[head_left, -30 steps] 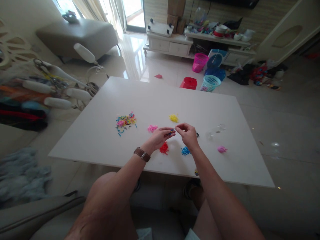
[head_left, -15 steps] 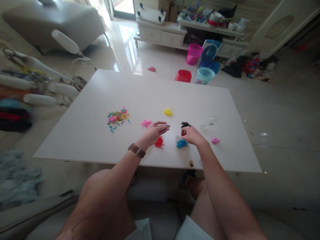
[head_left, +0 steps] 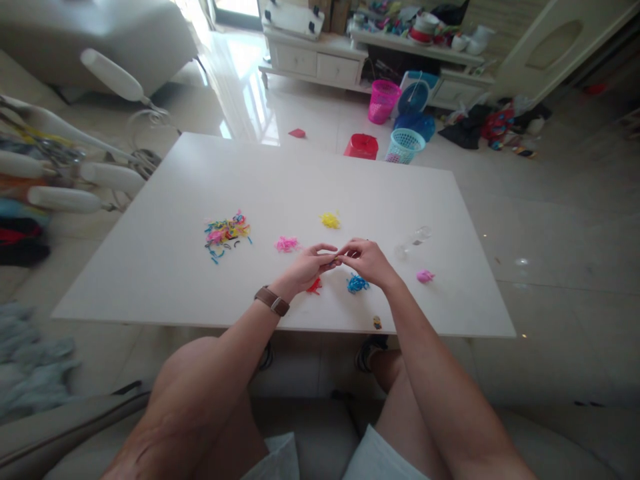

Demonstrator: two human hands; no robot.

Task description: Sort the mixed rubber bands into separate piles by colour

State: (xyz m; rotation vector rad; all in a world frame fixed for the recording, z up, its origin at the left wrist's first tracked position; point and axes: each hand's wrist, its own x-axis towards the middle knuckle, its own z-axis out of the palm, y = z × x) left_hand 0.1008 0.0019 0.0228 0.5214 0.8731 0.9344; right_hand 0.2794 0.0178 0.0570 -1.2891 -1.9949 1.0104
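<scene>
My left hand, with a brown watch on its wrist, is closed at the fingertips around something small that I cannot make out. The fingertips of my right hand meet it in a pinch over the table. Just below my left hand lies a partly covered heap of red strips. Blue strips sit under my right hand. Pink strips and yellow strips lie beyond, all looking like little rubber bands. A mixed-colour heap spreads to the left. My right hand hides the black heap.
On the white table, a clear plastic piece and a pink lump lie to the right. A tiny yellow figure is near the front edge. Baskets and a red stool stand beyond the far edge.
My right hand has moved left and up from beside the black heap to meet my left fingertips. It now covers that heap. The whole view has shifted slightly.
</scene>
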